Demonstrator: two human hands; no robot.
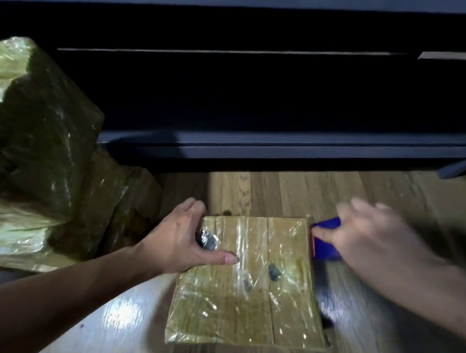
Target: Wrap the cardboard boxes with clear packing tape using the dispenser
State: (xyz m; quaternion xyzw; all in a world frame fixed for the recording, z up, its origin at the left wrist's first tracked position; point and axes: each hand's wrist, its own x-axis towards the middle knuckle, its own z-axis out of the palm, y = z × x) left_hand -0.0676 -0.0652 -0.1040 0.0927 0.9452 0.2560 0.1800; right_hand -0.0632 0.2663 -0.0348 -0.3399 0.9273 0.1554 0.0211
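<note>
- A flat cardboard box (pixel 246 300), glossy with clear tape, lies on the wooden floor (pixel 125 319) right in front of the person.
- The left hand (pixel 179 238) grasps the box's far-left edge, thumb laid across the top.
- The right hand (pixel 372 239), blurred, clasps a blue tape dispenser (pixel 327 247) against the box's far-right edge.
- A stack of wrapped boxes (pixel 38 137) stands to the left.
- Dark furniture (pixel 257 109) runs behind.
</note>
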